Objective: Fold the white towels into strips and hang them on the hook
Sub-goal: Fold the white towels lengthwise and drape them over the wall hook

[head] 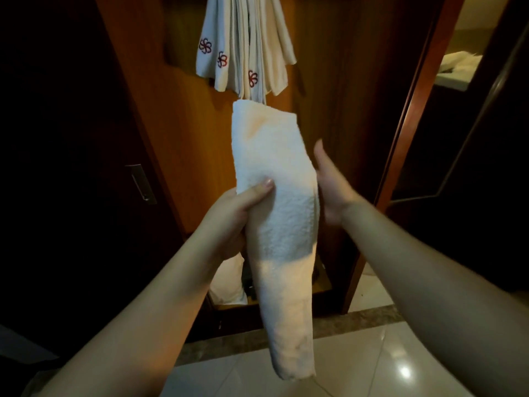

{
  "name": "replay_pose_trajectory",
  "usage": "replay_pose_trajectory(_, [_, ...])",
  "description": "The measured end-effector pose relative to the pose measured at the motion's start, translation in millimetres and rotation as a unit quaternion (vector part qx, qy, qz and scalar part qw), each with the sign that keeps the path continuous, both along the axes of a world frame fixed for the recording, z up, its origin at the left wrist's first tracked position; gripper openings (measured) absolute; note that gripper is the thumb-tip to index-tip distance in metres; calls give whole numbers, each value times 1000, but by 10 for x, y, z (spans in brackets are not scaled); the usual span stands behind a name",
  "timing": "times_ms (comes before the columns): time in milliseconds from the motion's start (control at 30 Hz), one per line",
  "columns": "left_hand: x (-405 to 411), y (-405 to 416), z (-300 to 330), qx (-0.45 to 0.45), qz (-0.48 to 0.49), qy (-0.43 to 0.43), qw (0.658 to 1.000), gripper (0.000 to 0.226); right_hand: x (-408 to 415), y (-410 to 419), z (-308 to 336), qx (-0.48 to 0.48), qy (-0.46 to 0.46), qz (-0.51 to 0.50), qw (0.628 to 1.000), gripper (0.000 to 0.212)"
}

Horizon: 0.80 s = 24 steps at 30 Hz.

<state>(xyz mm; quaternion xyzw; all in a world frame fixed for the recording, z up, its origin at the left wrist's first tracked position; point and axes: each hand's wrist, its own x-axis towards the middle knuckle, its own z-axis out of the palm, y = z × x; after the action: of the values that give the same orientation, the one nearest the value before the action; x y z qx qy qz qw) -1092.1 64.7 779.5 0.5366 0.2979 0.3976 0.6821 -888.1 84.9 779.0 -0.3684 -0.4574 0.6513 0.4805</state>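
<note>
A white towel (282, 213) folded into a long strip stands upright in front of me. My left hand (237, 213) grips its middle from the left, thumb pressed across the front. Beside the towel's right edge, my right hand (329, 184) has straight, blurred fingers that hold nothing; whether it touches the cloth is unclear. Several white towel strips (246, 50) with red flower emblems hang above, against the wooden panel. The hook itself is out of view.
A wooden wardrobe panel (177, 116) stands behind the towels, with a dark door and metal handle (141, 181) at left. White bedding (229, 279) lies in the low open compartment. Glossy floor tiles (372, 362) are below. A doorway at right shows white cloth (458, 64) on a counter.
</note>
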Motion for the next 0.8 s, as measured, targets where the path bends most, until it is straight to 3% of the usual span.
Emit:
replay_pose_trajectory(133, [6, 72, 140, -73, 75, 11, 994, 64, -45, -250, -743, -41, 20, 25, 999, 85])
replay_pose_trajectory(233, [25, 112, 191, -71, 114, 7, 991, 70, -114, -439, -949, 1, -15, -85, 996, 83])
replay_pose_trajectory(333, [78, 121, 211, -75, 131, 21, 988, 78, -177, -542, -1005, 66, -78, -167, 981, 57])
replay_pose_trajectory(633, [167, 85, 245, -57, 131, 68, 987, 67, -230, -621, -825, 81, -263, -176, 945, 44])
replay_pose_trajectory(800, [152, 99, 338, -35, 140, 62, 988, 64, -222, -695, -697, 105, -259, -173, 944, 17])
